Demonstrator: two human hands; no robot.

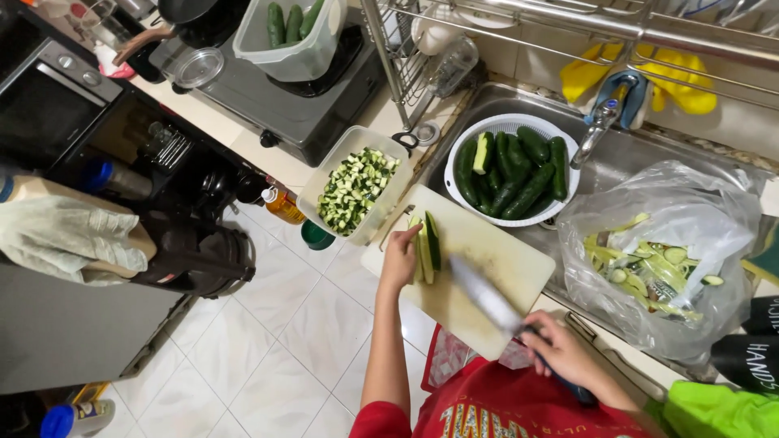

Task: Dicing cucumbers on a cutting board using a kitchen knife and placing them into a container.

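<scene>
On the cutting board (503, 259), a split cucumber (428, 243) is held down by the left hand (399, 258), fingers (411, 234) flat on it. A knife (487, 296), blurred, is gripped by the right hand (560, 350), probably fully closed. Cut pieces are kept in a tub (333, 162) to the left.

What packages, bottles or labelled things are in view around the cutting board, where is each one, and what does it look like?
Clear plastic bag: in the sink right of the cutting board, crumpled, holding pale green peelings.
Small bottle: left of the tub of diced cucumber, amber with an orange label.
Bottle: on the floor, bottom left, blue cap, yellow label.
Dark packages: right edge, black with white print.
</scene>
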